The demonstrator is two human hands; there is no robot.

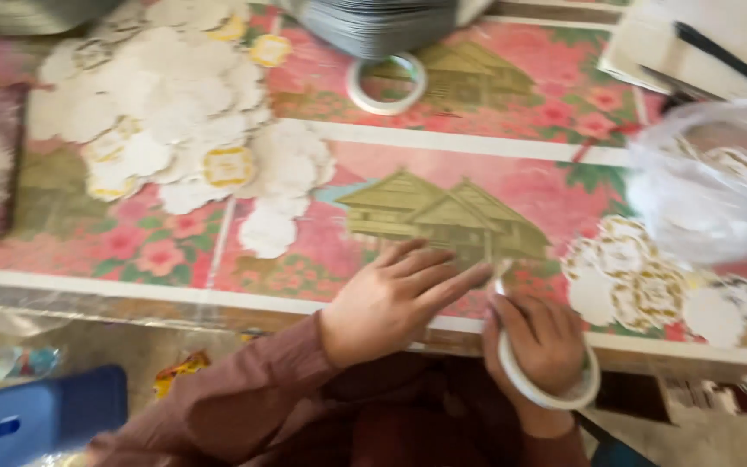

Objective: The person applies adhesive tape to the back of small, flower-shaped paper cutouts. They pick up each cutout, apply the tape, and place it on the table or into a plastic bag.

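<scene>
My right hand [543,339] grips a white roll of tape [555,393] at the table's near edge, with a short strip of tape pulled up toward my left fingertips. My left hand [401,296] lies flat on the flowered tablecloth [494,164], fingers stretched out and touching the tape strip's end. A small cluster of round white and gold paper cutouts [641,285] lies just right of my hands. The picture is blurred, so finer detail of the strip is unclear.
A large heap of round white paper cutouts [175,121] covers the far left. A second tape roll [386,82] lies near a grey stack [378,26] at the back. A clear plastic bag [711,182] sits right. A blue stool [41,415] stands below left.
</scene>
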